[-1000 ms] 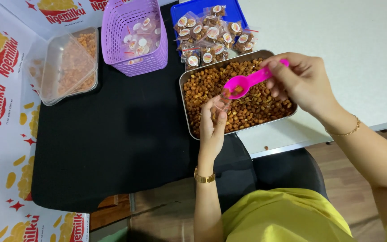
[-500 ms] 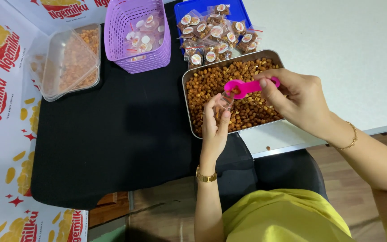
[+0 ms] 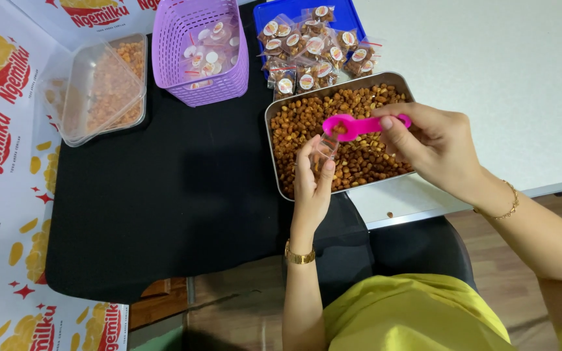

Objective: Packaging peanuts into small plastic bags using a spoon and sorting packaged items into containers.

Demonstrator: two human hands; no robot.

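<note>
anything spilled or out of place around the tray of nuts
Yes, slightly: one stray nut lies on the white table just in front of the metal tray, outside it. Otherwise nothing stands out; the left hand holds a small clear bag under the pink spoon held by the right hand.

Matt brushed-metal tray (image 3: 280, 159) w/ glossy, glazed brown nuts. In my right grip (image 3: 434, 146), a smooth, shiny pink plastic spoon (image 3: 359, 124); in my left grip (image 3: 312, 181), a thin clear plastic pouch (image 3: 324, 147), crinkly & glossy. Black cloth (image 3: 170, 195) on the surface looks matt, finely textured. Purple basket (image 3: 229, 81) is moulded lattice plastic. Clear plastic box (image 3: 73, 123), slightly cloudy. Gold metal watch (image 3: 299, 257) gleams.
</note>
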